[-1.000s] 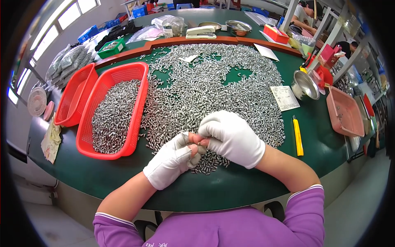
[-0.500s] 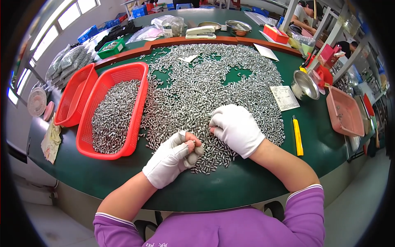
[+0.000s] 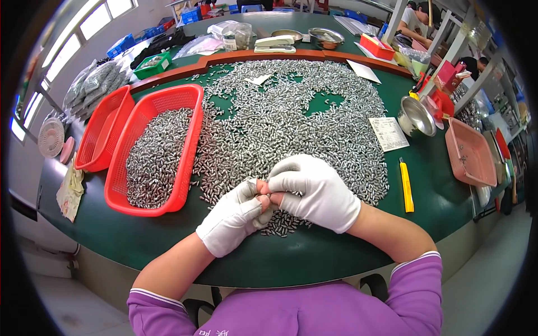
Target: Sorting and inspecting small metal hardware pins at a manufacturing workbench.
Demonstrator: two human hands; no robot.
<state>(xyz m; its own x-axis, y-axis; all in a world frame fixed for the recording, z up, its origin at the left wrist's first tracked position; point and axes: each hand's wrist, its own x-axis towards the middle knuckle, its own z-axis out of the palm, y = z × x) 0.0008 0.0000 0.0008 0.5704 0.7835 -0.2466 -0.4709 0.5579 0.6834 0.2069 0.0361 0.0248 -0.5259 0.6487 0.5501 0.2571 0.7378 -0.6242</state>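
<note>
With 12 o'clock pointing straight away from the wearer and the two hands at the centre, I have the left hand (image 3: 232, 218) and right hand (image 3: 319, 193) meeting at the fingertips, just over the near edge of the heap of small silver metal pieces (image 3: 291, 129). Both wear white gloves with some fingertips bare. The left is curled inward, thumb close to the fingers; the right is pinched down, its tips touching the left's. From my end I cannot tell whether a metal piece sits between them.

The heap spreads from beneath the hands toward 12 o'clock over the green worktop (image 3: 252, 266), a few bare patches showing through. At 10 o'clock I see a red basket (image 3: 196, 131) partly filled with similar pieces, and another red basket (image 3: 106, 126) just beyond it. A stained cloth (image 3: 70, 193) hangs at 9.

At 3 o'clock lies a yellow cutter (image 3: 406, 187); at 2, a printed slip (image 3: 388, 134) with a metal bowl (image 3: 417, 116) just past it. A pink tray (image 3: 471, 154) sits between 2 and 3. Farther out at 12 is a brown wooden strip (image 3: 280, 55), with a stapler (image 3: 274, 43) behind it.
</note>
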